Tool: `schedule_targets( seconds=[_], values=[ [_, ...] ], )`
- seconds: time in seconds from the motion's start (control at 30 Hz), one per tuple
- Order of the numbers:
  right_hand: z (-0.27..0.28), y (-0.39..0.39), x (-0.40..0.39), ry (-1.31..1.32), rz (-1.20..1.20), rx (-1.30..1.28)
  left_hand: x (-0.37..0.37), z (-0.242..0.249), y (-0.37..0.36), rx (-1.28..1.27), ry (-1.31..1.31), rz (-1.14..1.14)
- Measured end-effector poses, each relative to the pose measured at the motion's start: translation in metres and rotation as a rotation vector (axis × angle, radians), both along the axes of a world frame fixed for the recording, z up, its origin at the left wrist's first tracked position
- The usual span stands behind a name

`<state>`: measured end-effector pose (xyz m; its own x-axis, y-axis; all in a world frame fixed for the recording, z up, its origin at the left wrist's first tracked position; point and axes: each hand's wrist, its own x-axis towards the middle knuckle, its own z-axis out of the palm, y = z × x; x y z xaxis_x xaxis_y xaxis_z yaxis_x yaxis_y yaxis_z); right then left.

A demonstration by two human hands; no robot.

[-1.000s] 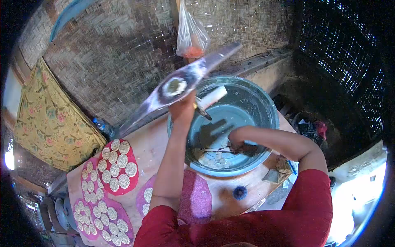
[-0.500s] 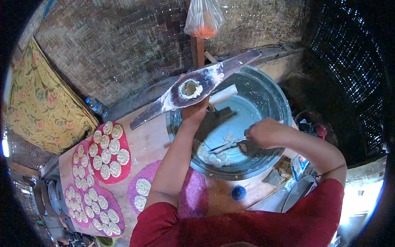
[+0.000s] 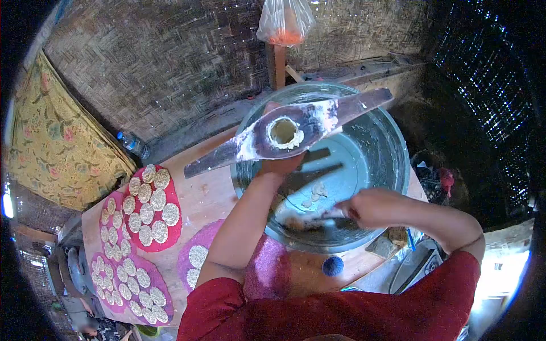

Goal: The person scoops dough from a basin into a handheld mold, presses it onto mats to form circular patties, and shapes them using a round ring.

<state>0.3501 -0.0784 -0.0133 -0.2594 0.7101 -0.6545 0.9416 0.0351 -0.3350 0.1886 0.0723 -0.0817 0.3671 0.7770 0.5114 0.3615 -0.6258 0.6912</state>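
A long dark wooden tool (image 3: 227, 152) with a round hole and white paste round its middle is held up by my left hand (image 3: 282, 165), which grips it from beneath. Below it stands a large grey-green basin (image 3: 398, 153). My right hand (image 3: 364, 208) is closed round the handle of a utensil inside the basin, at its near right side. The utensil's far end is blurred by motion, beside pale dough (image 3: 296, 219) near the basin's front left wall. Smaller dough bits (image 3: 316, 194) lie on the basin floor.
Round speckled pieces lie on a red cloth (image 3: 175, 223) and on pink cloths (image 3: 156, 271) at the left. A blue ridged cap (image 3: 333, 265) sits before the basin. A plastic bag (image 3: 286, 25) hangs above. A bottle (image 3: 132, 143) stands near the patterned curtain (image 3: 65, 142).
My left hand and the wooden tool have shifted right and slightly down. My right hand has moved a little down with the utensil, which now blurs near the basin's front.
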Motion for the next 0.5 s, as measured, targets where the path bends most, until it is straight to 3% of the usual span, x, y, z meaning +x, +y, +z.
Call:
schedule_targets(
  seconds=[0.1,0.17,0.2,0.33,0.5],
  values=[
    [-0.050,0.030,0.006,-0.154,0.022,0.227,0.006,0.005,0.005,0.194,-0.270,-0.099],
    [-0.091,0.058,0.012,-0.139,0.035,0.258,0.005,0.008,0.001,0.355,-0.240,-0.051],
    [-0.111,0.070,0.013,-0.091,0.113,0.242,0.005,0.006,0.000,0.289,-0.181,-0.052],
    [-0.110,0.073,0.011,0.082,0.223,0.175,0.004,-0.005,0.001,0.123,-0.031,-0.071],
    [-0.085,0.042,0.018,0.059,0.320,0.085,0.005,-0.010,0.003,0.082,0.052,-0.093]
  ],
)
